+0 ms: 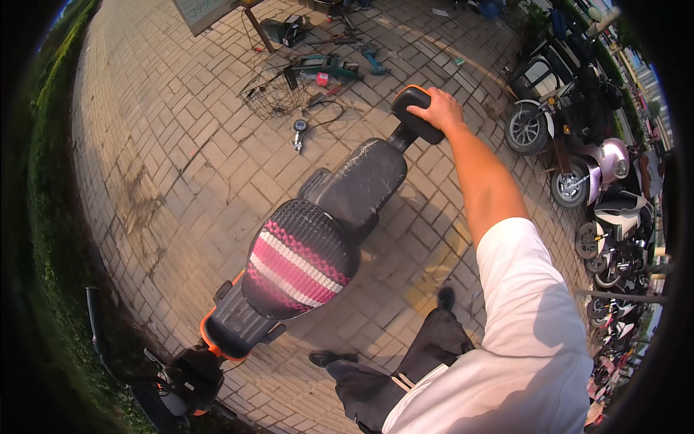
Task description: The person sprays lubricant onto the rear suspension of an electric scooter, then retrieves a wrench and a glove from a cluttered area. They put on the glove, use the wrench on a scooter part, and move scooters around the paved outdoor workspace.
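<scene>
An electric scooter [238,318] stands diagonally across the paving, its handlebar [92,318] at the lower left. Its front seat wears a knitted-looking cover [296,257] striped in pink, white and black. Behind that is a scuffed black rear seat [361,181]. My right hand [437,112] grips the black, orange-edged backrest [418,116] at the scooter's rear, thumb over the top and the other fingers partly hidden behind it. My left hand does not appear.
Beyond the scooter, a tyre gauge [298,130] with a hose lies near a wire basket [273,95], a green power tool [325,65] and a cordless drill [373,59]. A sign board [206,13] stands farther back. Parked scooters [578,170] line the right; grass [50,239] borders the left.
</scene>
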A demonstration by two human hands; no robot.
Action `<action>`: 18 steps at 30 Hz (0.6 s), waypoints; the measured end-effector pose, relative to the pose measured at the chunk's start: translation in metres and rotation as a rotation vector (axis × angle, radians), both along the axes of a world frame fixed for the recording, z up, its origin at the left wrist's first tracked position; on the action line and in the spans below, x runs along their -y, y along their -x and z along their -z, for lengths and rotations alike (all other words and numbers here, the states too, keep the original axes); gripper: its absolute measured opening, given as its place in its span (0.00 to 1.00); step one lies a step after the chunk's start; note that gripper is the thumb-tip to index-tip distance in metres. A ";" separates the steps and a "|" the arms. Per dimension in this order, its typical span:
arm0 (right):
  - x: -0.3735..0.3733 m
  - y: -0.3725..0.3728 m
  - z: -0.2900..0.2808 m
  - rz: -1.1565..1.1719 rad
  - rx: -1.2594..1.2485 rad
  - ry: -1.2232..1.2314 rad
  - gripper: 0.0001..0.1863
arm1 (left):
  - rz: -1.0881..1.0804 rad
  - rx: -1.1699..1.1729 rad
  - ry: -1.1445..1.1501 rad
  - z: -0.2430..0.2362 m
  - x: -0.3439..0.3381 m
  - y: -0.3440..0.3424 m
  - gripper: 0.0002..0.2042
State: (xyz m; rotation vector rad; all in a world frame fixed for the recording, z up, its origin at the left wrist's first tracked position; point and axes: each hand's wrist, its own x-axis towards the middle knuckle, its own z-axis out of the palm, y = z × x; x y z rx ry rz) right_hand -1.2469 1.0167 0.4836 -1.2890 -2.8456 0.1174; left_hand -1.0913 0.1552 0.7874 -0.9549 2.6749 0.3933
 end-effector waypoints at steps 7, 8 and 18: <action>-0.150 0.018 0.015 -0.089 -0.056 0.012 0.39 | 0.108 -0.157 -0.018 0.012 -0.079 -0.059 0.15; -0.172 0.021 0.016 -0.106 -0.057 0.011 0.38 | 0.110 -0.157 -0.023 0.010 -0.117 -0.056 0.15; -0.376 0.077 0.021 -0.141 0.007 0.045 0.38 | -0.262 -0.072 -0.002 0.017 -0.396 -0.071 0.14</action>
